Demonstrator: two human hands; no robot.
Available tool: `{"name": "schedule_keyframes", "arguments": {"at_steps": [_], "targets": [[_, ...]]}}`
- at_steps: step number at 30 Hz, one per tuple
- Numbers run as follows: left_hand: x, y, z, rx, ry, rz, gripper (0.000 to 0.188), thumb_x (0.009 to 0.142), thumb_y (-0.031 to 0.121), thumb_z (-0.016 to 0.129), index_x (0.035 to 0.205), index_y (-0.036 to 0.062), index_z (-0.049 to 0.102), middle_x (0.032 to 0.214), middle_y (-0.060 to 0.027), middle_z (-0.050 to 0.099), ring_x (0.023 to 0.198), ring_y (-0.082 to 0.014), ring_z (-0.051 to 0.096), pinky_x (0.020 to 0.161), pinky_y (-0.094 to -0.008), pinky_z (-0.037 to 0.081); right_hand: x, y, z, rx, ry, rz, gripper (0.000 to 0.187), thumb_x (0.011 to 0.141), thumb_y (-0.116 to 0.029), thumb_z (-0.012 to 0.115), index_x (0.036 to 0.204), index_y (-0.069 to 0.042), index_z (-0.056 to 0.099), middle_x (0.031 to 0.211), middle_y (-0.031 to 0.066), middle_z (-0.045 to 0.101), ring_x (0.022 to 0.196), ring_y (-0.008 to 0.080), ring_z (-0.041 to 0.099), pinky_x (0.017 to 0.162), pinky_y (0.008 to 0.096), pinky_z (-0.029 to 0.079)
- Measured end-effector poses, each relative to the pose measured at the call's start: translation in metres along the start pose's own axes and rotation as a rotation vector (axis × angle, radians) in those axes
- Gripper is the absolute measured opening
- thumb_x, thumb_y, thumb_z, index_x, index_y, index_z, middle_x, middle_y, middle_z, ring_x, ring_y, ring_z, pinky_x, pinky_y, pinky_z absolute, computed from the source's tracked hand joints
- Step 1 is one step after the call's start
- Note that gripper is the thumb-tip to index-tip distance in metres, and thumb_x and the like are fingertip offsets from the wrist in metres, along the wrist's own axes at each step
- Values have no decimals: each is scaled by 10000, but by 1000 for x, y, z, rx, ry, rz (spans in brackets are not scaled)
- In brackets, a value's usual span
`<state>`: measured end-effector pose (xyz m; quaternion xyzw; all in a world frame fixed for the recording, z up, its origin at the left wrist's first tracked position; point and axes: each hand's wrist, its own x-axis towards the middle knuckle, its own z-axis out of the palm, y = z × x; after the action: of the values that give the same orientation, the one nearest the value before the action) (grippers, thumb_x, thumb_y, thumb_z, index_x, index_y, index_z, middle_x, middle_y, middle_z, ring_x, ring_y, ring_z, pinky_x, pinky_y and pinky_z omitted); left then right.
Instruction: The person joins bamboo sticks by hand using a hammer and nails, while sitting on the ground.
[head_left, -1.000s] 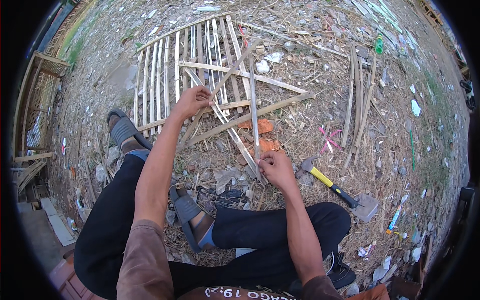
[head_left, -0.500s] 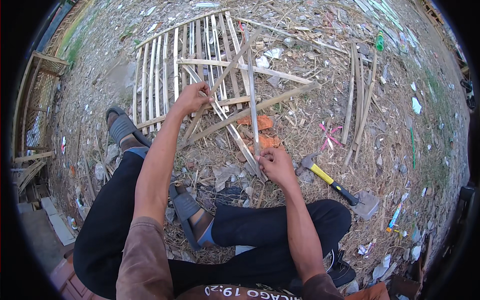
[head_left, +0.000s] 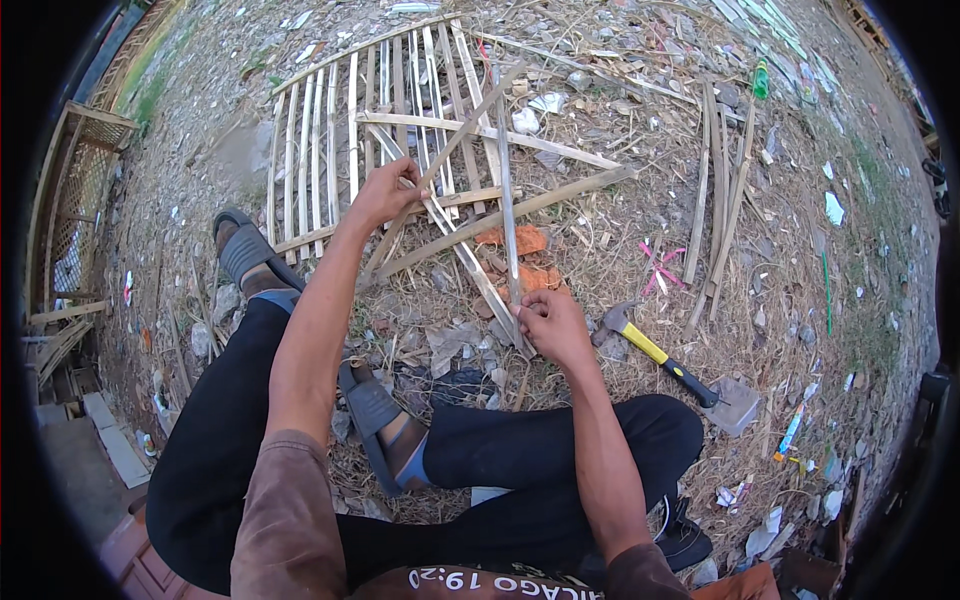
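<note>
Left hand (head_left: 390, 194) pinches crossed slats (head_left: 451, 154); its grip partly hidden.

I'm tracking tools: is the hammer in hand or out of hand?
Out of hand: the hammer lies apart, to the right of the right hand; that hand and the left hand pinch wooden strips.

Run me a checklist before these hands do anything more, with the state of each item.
1. Left hand at the crossing of the wooden strips: ok.
2. Right hand at their lower ends: ok.
3. Slatted panel clear of the strips: not ok, they overlap it in this view.
4. Hammer on the ground, right of the right hand: ok.
5. Right sandal apart from the strips: ok.
6. Crossings fastened: cannot tell.
</note>
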<state>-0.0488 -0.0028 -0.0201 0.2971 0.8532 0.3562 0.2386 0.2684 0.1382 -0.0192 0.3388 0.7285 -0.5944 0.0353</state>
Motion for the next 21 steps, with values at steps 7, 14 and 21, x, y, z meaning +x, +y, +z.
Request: {"name": "schedule_keyframes", "arguments": {"at_steps": [7,14,21], "targets": [[-3,17,1,37,-44,-83,279,804,134,791,918,42,553,734,-84,678,678,-149,663,576,-321,493,0,-1,-2,-36,7,-2,260,844,-216,693,946,21,667,675,114,683,618,203,677,602,332,502],[-4,2,7,83,13,10,234,824,105,764,889,19,556,724,-95,689,670,-149,679,576,-307,507,1,2,0,-35,-4,16,248,838,-216,698,949,5,671,675,99,682,624,198,671,608,334,498],[-11,15,7,57,23,-7,390,830,122,761,1151,21,564,1042,-102,654,682,-131,668,594,-288,517,-1,-2,-2,-22,10,37,255,840,-217,696,951,12,672,692,109,689,628,194,673,611,334,499]]}}
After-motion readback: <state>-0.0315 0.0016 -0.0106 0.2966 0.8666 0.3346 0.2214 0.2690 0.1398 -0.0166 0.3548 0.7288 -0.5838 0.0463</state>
